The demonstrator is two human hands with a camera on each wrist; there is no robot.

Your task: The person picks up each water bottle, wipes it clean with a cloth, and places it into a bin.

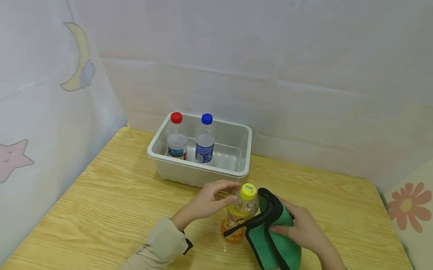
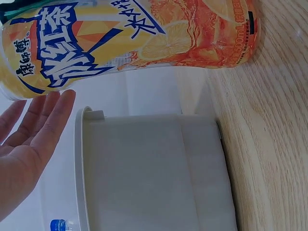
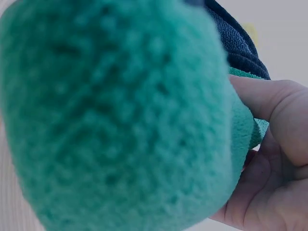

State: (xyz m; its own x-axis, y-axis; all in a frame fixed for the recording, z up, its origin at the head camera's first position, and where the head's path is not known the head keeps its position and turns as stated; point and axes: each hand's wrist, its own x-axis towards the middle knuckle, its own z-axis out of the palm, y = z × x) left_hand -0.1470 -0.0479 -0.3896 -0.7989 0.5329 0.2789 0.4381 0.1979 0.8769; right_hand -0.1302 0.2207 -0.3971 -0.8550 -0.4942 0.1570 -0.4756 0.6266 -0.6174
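Observation:
A bottle of iced tea (image 1: 235,220) with a yellow cap and an orange and yellow label stands on the wooden table. Beside its upper part is my left hand (image 1: 212,199), thumb and fingers spread and loosely bent. In the left wrist view the fingertips of the left hand (image 2: 36,127) reach the edge of the bottle (image 2: 130,41); whether they touch is hard to tell. My right hand (image 1: 303,229) grips a folded green cloth (image 1: 277,246) with black edging, against the bottle's right side. Up close, the cloth (image 3: 115,120) looks fluffy and hides much of the right wrist view.
Behind the bottle a light grey plastic bin (image 1: 193,175) stands near the table's back edge. Inside it are a red-capped bottle (image 1: 177,142) and a blue-capped bottle (image 1: 204,145). Printed sheets (image 1: 315,75) hang behind and at both sides of the table (image 1: 110,212).

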